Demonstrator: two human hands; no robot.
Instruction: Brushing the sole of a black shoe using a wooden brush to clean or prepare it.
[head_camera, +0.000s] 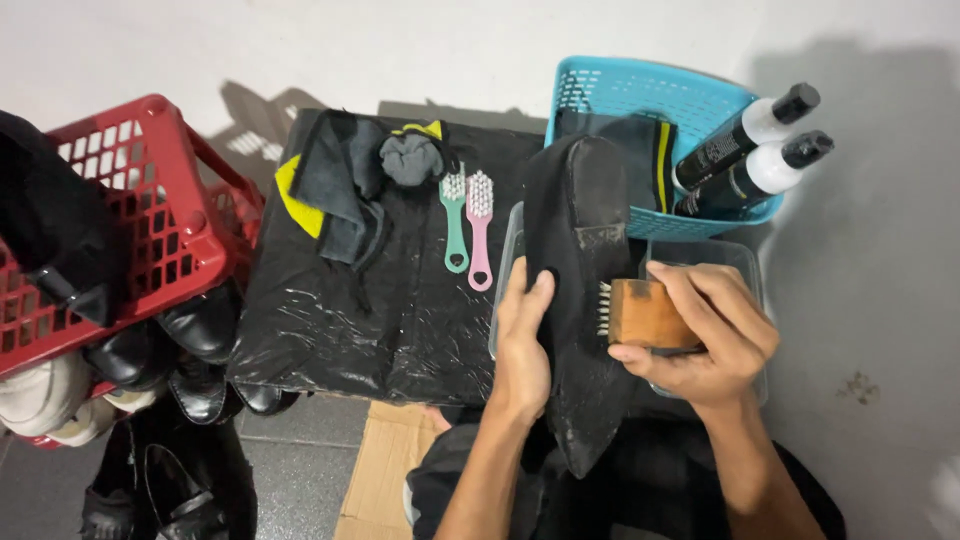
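A black shoe (580, 290), sole up and dusty, is clasped by the left hand (522, 345); beside it, the right hand (715, 335) grips a wooden brush (640, 313), bristles touching the sole.

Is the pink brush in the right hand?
No, the right hand holds a wooden brush; the pink brush lies on the black mat.

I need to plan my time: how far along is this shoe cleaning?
In hand: the left hand holds a black shoe sole-up while the right hand presses a wooden brush to its sole, which looks dusty. Left: several dark shoes wait beside the red basket. None looks clearly finished.
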